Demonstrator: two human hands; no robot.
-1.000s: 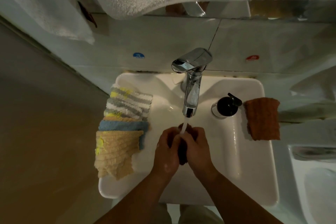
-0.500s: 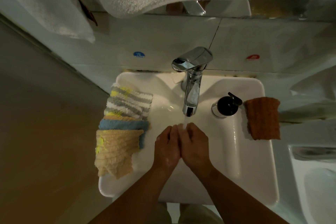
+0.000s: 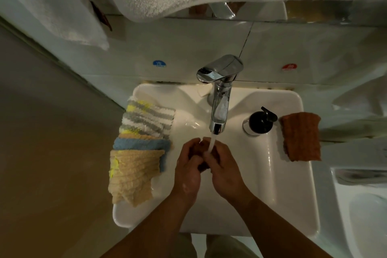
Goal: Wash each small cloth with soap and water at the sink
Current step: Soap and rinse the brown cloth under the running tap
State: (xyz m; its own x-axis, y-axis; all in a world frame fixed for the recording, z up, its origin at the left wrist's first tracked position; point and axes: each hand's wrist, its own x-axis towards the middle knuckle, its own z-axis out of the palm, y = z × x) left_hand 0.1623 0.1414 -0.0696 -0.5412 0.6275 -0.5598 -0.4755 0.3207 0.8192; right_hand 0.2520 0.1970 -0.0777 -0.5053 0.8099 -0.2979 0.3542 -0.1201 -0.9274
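A small dark cloth point(image 3: 202, 166) is held bunched between the two hands above the basin of the sink point(image 3: 293, 205), directly beneath the tap point(image 3: 218, 98). The stream of water point(image 3: 212, 142) falls onto the cloth and the fingers. The left hand point(image 3: 187, 170) is curled round one side of the cloth and the right hand point(image 3: 225, 170) round the other, so both are closed on it and only a brownish strip of fabric is exposed between them. Half a second ago the hands were pressed together with the fingers nearly straight and the cloth hidden; a second ago they were cupped round it much as now. A cycle of squeezing and rubbing under the running water is thus indicated, and the washing of this cloth is judged to be under way, not finished. Whether soap has been worked in cannot be told; the pump bottle point(image 3: 259, 121) stands untouched just right of the tap. An orange-brown cloth point(image 3: 300, 136) lies on the right rim, and a striped cloth point(image 3: 148, 117), a blue cloth point(image 3: 142, 144) and a beige cloth point(image 3: 132, 174) overlap along the left rim. None of these has shifted, so most of the task is judged to remain.
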